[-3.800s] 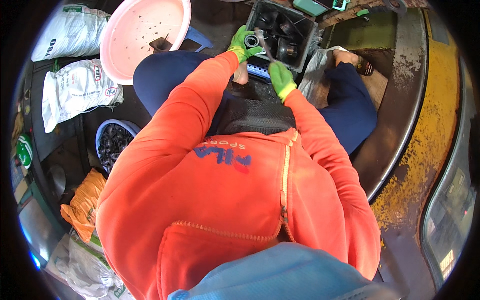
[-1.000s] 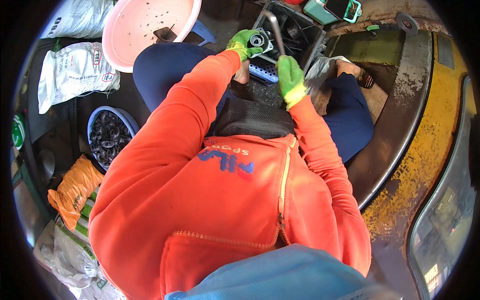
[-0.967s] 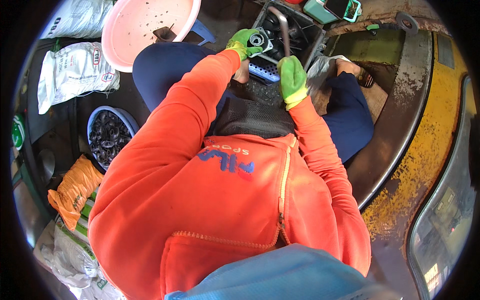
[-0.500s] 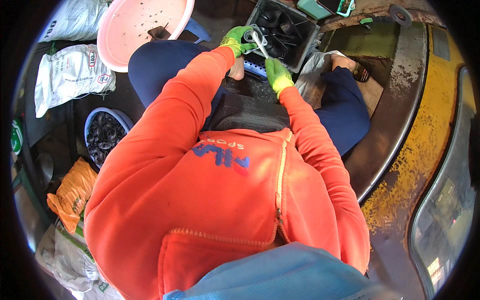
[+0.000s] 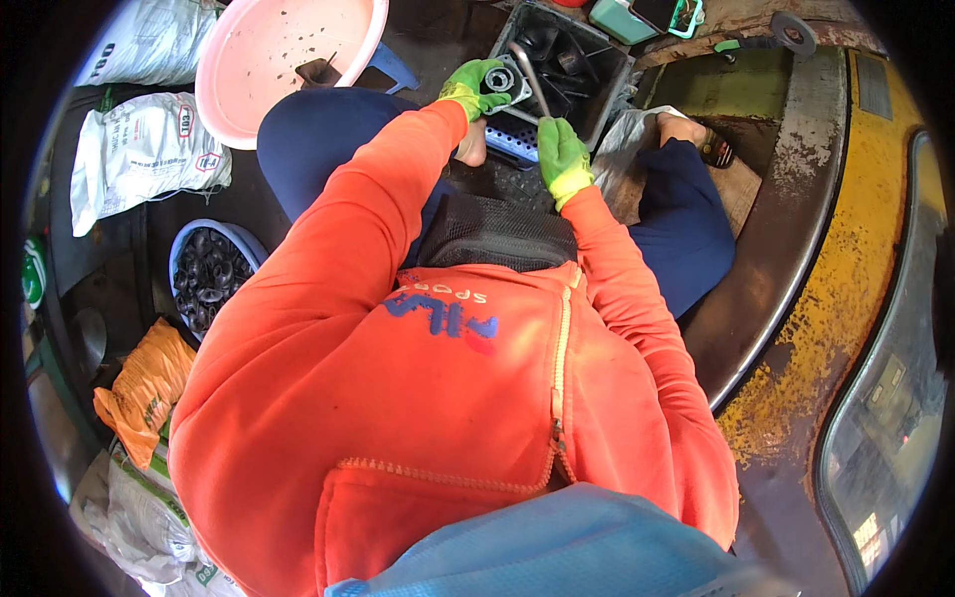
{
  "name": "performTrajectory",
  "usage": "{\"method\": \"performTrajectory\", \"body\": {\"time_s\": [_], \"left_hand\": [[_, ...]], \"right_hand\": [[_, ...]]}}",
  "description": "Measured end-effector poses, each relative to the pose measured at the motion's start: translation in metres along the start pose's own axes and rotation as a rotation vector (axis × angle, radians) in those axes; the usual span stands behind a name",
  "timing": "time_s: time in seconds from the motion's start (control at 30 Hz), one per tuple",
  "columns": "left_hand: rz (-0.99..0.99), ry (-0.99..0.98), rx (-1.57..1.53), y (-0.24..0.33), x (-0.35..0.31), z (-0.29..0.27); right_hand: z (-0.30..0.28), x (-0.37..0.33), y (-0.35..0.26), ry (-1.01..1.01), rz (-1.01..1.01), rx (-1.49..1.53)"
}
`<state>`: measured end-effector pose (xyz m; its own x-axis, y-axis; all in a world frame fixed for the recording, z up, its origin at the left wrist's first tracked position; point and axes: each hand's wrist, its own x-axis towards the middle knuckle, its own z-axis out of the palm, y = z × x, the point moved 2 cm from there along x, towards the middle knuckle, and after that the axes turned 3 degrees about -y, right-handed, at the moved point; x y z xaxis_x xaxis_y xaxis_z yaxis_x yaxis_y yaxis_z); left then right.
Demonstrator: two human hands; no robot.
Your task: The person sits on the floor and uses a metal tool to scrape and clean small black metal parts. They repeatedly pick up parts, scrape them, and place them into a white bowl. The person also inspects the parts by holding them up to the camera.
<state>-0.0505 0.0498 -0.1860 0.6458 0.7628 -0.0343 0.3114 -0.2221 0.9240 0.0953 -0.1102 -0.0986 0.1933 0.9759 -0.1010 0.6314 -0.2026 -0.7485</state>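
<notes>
My left hand (image 5: 472, 90), in a yellow-green glove, is closed on the edge of a grey metal part (image 5: 519, 86) with a round opening and a flat flange. My right hand (image 5: 564, 162), gloved alike, is closed round the lower end of a thin rod-like tool (image 5: 533, 84) with a bent tip. The tool points away from me and its tip is just right of the metal part, seemingly apart from it. Beyond both hands is a dark crate (image 5: 614, 92) holding several black funnel-like parts (image 5: 569, 52). A blue perforated basket (image 5: 519, 146) shows beneath the crate.
A pink basin (image 5: 227, 62) with dark bits stands far left by a blue stool (image 5: 395, 66). A blue-rimmed basket of black rings (image 5: 212, 267), white sacks (image 5: 139, 154) and an orange bag (image 5: 149, 383) lie left. A worn yellow machine body (image 5: 796, 368) rises on the right.
The tool has swung away from the metal part's opening, up and to the right. The metal part has turned so its round face shows more. My right hand has shifted slightly.
</notes>
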Motion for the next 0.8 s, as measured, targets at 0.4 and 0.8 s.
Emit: {"method": "performTrajectory", "body": {"time_s": [0.4, 0.8], "left_hand": [[0.028, 0.049, 0.115, 0.013, -0.004, -0.002], [0.043, 0.032, 0.2, 0.005, -0.003, 0.003]], "right_hand": [[0.006, 0.004, 0.013, -0.04, 0.059, -0.097], [-0.011, 0.001, -0.001, -0.123, 0.178, -0.324]]}}
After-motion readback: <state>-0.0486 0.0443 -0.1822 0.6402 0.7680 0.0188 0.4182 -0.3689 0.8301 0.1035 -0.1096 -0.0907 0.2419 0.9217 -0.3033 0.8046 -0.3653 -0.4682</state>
